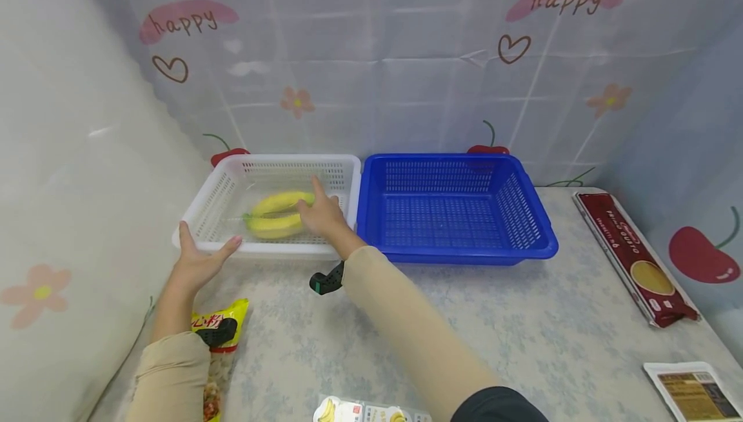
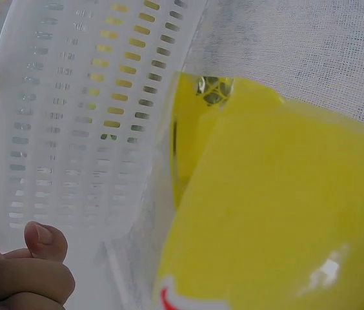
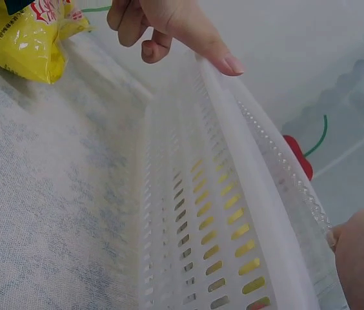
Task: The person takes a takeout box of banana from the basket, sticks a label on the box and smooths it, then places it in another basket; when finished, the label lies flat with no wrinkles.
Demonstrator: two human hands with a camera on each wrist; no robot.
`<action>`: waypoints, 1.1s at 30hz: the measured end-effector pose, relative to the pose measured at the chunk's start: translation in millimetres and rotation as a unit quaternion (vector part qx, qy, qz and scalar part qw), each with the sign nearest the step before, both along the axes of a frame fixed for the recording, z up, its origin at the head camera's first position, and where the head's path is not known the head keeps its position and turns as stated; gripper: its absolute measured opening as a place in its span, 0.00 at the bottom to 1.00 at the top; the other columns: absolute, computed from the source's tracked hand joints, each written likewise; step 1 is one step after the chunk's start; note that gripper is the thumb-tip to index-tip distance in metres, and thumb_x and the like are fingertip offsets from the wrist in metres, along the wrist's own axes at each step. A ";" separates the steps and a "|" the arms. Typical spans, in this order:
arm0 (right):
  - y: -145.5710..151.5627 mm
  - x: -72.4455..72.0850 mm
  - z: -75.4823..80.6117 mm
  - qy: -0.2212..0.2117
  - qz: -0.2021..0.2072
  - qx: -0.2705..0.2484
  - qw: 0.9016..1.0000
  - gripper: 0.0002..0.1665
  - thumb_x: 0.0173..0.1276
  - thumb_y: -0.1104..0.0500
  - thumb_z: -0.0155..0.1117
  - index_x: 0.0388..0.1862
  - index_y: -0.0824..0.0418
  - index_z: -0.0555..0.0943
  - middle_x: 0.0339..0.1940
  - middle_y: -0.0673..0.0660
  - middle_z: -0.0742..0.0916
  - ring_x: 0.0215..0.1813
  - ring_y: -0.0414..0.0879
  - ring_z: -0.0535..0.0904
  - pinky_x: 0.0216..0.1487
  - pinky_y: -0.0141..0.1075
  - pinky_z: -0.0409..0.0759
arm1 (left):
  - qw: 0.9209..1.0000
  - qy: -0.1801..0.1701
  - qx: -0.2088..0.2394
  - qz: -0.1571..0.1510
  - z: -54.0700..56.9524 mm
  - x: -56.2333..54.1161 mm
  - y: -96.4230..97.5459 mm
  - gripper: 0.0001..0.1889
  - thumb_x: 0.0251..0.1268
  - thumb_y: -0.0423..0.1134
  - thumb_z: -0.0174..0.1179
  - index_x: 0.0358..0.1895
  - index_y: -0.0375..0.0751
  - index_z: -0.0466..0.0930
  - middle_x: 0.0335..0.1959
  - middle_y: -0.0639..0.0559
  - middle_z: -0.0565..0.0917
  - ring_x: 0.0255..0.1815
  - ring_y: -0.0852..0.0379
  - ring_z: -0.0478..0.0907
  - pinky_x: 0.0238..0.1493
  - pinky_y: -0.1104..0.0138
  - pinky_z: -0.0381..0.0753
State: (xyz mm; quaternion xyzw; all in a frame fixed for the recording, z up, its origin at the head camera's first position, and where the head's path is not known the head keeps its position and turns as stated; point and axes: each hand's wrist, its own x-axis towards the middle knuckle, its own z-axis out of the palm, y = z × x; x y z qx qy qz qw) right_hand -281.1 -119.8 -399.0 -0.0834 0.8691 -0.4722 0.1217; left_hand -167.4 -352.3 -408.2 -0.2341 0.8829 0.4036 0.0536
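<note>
A white perforated basket (image 1: 203, 249) stands at the left against the wall. Inside it lie two yellow bananas (image 1: 275, 226) with green tips, under clear plastic packaging (image 3: 298, 181) whose ribbed edge rises above the rim. My left hand (image 1: 200, 266) holds the basket's front left corner, thumb on the front rim and index finger along the side. In the left wrist view its other fingers (image 2: 27, 284) curl outside the wall. My right hand (image 1: 326, 215) reaches over the front rim and holds the plastic's right edge, index finger pointing to the back.
A blue basket (image 1: 453, 258) sits right beside the white one. A yellow food bag (image 1: 237, 319) lies under the left wrist. At the right are a red spaghetti pack (image 1: 633, 254) and a flat brown pack (image 1: 696, 396). Banana-printed packaging (image 1: 366, 411) shows at the front edge.
</note>
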 end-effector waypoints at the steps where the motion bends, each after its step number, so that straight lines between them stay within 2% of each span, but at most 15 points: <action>1: 0.4 0.1 0.8 0.006 -0.001 -0.004 1.000 0.39 0.78 0.44 0.46 0.81 0.33 0.43 0.80 0.68 0.58 0.64 0.63 0.75 0.55 0.54 0.79 | 1.000 0.000 -0.001 0.000 0.3 -0.2 0.4 0.67 0.58 0.73 0.56 0.69 0.57 0.00 0.79 0.30 0.26 0.78 0.22 0.37 0.71 0.30 0.45; 3: 1.7 0.6 2.1 0.016 -0.005 -0.011 1.000 0.38 0.79 0.46 0.45 0.82 0.36 0.44 0.79 0.69 0.60 0.59 0.62 0.77 0.46 0.50 0.80 | 1.000 0.002 -0.002 0.000 0.7 -0.9 0.9 0.67 0.58 0.73 0.56 0.69 0.57 0.01 0.79 0.31 0.25 0.78 0.22 0.37 0.71 0.30 0.45; 4: 2.2 0.6 2.4 0.018 -0.008 -0.015 1.000 0.38 0.79 0.46 0.45 0.82 0.37 0.45 0.79 0.69 0.60 0.59 0.62 0.77 0.43 0.49 0.79 | 1.000 0.001 -0.001 -0.001 0.8 -1.2 1.2 0.67 0.58 0.73 0.56 0.69 0.57 0.01 0.79 0.31 0.25 0.78 0.23 0.37 0.71 0.30 0.45; 5: 2.9 0.8 3.1 0.023 -0.011 -0.018 0.999 0.37 0.79 0.46 0.45 0.82 0.38 0.46 0.79 0.68 0.60 0.67 0.64 0.72 0.50 0.51 0.79 | 1.000 0.001 -0.001 -0.001 0.7 -1.5 1.3 0.68 0.58 0.73 0.56 0.69 0.57 0.01 0.79 0.31 0.25 0.78 0.22 0.37 0.71 0.30 0.45; 6: 3.4 0.7 3.5 0.025 -0.015 -0.023 0.999 0.37 0.79 0.46 0.44 0.82 0.38 0.46 0.80 0.67 0.60 0.69 0.65 0.71 0.50 0.52 0.79 | 1.000 0.000 -0.001 -0.001 0.6 -1.7 1.3 0.68 0.58 0.74 0.56 0.69 0.57 0.01 0.79 0.31 0.25 0.78 0.22 0.36 0.71 0.30 0.45; 10: 7.4 -1.6 7.6 0.044 -0.032 -0.031 0.998 0.36 0.79 0.45 0.43 0.82 0.36 0.46 0.81 0.64 0.59 0.77 0.67 0.58 0.67 0.60 0.71 | 1.000 0.004 0.004 -0.001 -0.9 -3.0 1.8 0.68 0.57 0.74 0.56 0.69 0.58 0.01 0.79 0.31 0.25 0.78 0.22 0.36 0.71 0.29 0.45; 13: 13.0 -5.0 16.0 0.066 -0.037 -0.038 0.996 0.36 0.79 0.44 0.43 0.81 0.33 0.45 0.80 0.63 0.61 0.76 0.65 0.62 0.68 0.60 0.68 | 1.000 0.008 0.007 0.004 -2.0 -3.9 2.5 0.68 0.56 0.75 0.56 0.70 0.59 0.02 0.79 0.32 0.25 0.78 0.22 0.36 0.71 0.29 0.45; 15: 18.0 -7.0 23.7 0.074 -0.036 -0.046 0.996 0.36 0.79 0.44 0.43 0.81 0.31 0.44 0.80 0.62 0.61 0.70 0.63 0.70 0.60 0.55 0.75 | 1.000 0.008 0.007 0.007 -2.2 -3.9 2.9 0.68 0.56 0.75 0.57 0.70 0.59 0.02 0.79 0.32 0.25 0.78 0.22 0.37 0.71 0.29 0.45; 17: 23.5 -8.6 31.2 0.070 -0.032 -0.059 0.995 0.36 0.80 0.44 0.43 0.80 0.28 0.43 0.81 0.64 0.60 0.52 0.58 0.81 0.45 0.50 0.80 | 1.000 0.008 0.003 0.009 -2.1 -3.8 2.6 0.68 0.56 0.75 0.57 0.70 0.58 0.02 0.79 0.31 0.24 0.78 0.22 0.37 0.71 0.29 0.45; 18: 26.5 -9.0 34.7 0.064 -0.031 -0.066 0.995 0.36 0.80 0.45 0.44 0.79 0.27 0.43 0.81 0.64 0.60 0.41 0.56 0.82 0.38 0.47 0.80 | 1.000 0.007 0.003 0.010 -2.2 -3.7 2.5 0.68 0.56 0.75 0.57 0.70 0.58 0.02 0.79 0.31 0.24 0.78 0.22 0.37 0.71 0.29 0.45; 20: 32.3 -9.3 40.3 0.052 -0.029 -0.075 0.995 0.36 0.80 0.45 0.44 0.79 0.25 0.42 0.81 0.64 0.58 0.22 0.51 0.75 0.25 0.42 0.77 | 1.000 0.006 0.001 0.010 -2.1 -3.6 1.9 0.68 0.57 0.74 0.56 0.70 0.57 0.02 0.79 0.31 0.24 0.77 0.22 0.37 0.71 0.29 0.45; 22: 37.9 -8.8 44.4 0.042 -0.026 -0.084 0.995 0.36 0.80 0.45 0.44 0.78 0.24 0.43 0.81 0.65 0.57 0.15 0.46 0.69 0.19 0.39 0.77 | 1.000 0.005 -0.001 0.011 -1.8 -3.3 1.7 0.68 0.57 0.74 0.57 0.70 0.57 0.02 0.79 0.32 0.23 0.78 0.22 0.37 0.71 0.30 0.45; 30: 57.6 0.7 54.7 0.051 -0.004 -0.106 0.993 0.37 0.80 0.45 0.45 0.80 0.29 0.44 0.79 0.64 0.61 0.15 0.44 0.68 0.20 0.37 0.80 | 1.000 -0.002 0.005 0.011 -0.7 -2.3 -0.2 0.68 0.56 0.74 0.56 0.69 0.58 0.00 0.79 0.31 0.23 0.77 0.22 0.38 0.71 0.30 0.46; 33: 62.3 4.5 57.6 0.051 -0.001 -0.109 0.993 0.37 0.80 0.44 0.46 0.80 0.28 0.44 0.77 0.63 0.62 0.14 0.43 0.68 0.23 0.41 0.82 | 1.000 -0.002 0.008 0.011 0.1 -1.4 -0.7 0.69 0.56 0.75 0.56 0.69 0.58 0.00 0.78 0.31 0.22 0.77 0.22 0.37 0.70 0.29 0.46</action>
